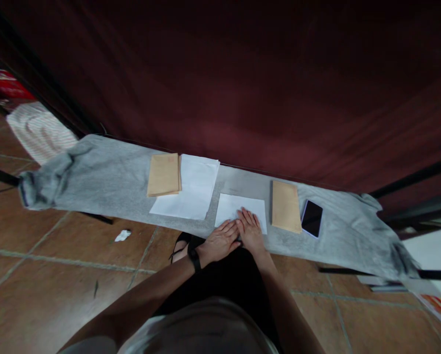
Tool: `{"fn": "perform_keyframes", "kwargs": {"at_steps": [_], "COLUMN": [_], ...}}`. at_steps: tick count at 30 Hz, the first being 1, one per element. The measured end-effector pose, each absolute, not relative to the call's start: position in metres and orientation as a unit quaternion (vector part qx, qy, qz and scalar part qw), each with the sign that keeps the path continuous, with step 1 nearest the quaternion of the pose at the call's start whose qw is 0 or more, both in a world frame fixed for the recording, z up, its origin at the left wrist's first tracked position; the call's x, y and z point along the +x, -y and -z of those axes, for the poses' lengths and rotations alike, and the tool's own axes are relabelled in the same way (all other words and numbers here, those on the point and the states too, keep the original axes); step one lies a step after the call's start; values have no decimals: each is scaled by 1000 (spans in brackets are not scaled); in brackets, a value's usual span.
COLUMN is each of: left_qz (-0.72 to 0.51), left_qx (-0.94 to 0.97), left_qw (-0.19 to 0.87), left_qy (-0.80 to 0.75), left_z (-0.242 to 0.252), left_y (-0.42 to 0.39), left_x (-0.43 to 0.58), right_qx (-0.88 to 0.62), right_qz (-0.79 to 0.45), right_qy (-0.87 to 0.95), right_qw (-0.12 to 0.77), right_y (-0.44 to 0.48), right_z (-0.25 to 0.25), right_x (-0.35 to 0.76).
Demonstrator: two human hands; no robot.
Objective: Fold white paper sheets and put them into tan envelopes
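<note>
Both my hands lie flat on a white sheet of paper (238, 201) at the near edge of the cloth-covered bench. My left hand (222, 241), with a dark band at its wrist, has its fingers stretched out and touches the other hand. On the sheet's right part rests my right hand (251, 232), fingers extended and slightly apart. To the left, brown envelopes (163, 174) overlap a stack of larger white paper (196, 189). Another brown envelope (285, 206) lies just right of the sheet.
A phone (312, 218) with a dark screen lies beside the right envelope. Grey cloth (105, 177) covers the narrow bench. Behind it hangs a dark red curtain (227, 88). A white scrap (123, 235) is on the tiled floor; striped fabric (41, 130) is at the far left.
</note>
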State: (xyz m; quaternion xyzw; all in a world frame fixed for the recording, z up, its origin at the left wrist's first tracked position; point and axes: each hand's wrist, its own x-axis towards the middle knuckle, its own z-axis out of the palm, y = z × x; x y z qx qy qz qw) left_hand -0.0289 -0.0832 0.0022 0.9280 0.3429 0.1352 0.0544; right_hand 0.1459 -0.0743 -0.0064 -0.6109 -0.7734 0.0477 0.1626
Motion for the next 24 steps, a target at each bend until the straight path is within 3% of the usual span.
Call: {"fn": "perform_keyframes", "kwargs": {"at_steps": [8,24], "left_qz": [-121,-75], "left_qx": [917,912], "left_qw": [45,4], "left_qy": [-378,-404], "left_z": [-12,-13], "left_y": [87,96], "left_x": [-55,-75], "right_qx": [-626,-642], "right_qz": [25,38], "right_qy": [760,740], "right_qw": [174,199], "right_y": [100,141], "right_z": [18,30], "right_x": [183,212]}}
